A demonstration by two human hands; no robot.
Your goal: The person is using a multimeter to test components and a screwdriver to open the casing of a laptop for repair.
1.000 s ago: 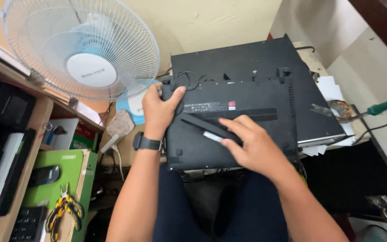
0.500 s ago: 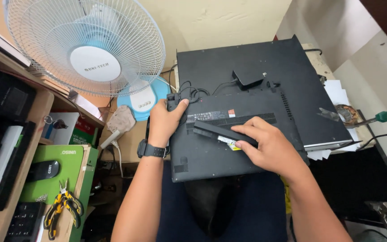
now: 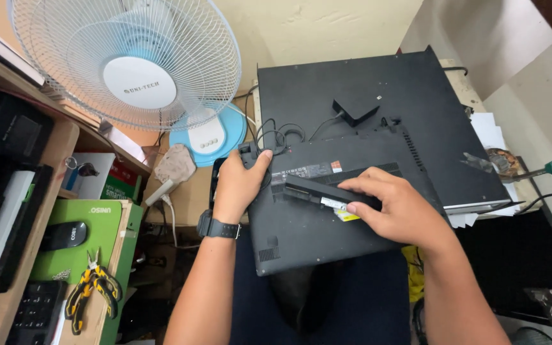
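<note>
Battery pack (image 3: 324, 193) sits mid-frame, tilted half out of its slot on upturned laptop (image 3: 333, 211) across my lap. My right hand (image 3: 397, 211) clamps battery's right end; left hand (image 3: 241, 185) grips laptop's left edge. Battery neither seated nor free. Fan (image 3: 129, 64) upper left.

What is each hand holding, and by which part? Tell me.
The right hand holds the long black battery pack by its right end. The left hand holds the upturned laptop at its left edge.

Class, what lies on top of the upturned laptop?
A black battery lies tilted on the laptop, under the right hand. The left hand grips its corner. What the hands cover is hidden.
</note>
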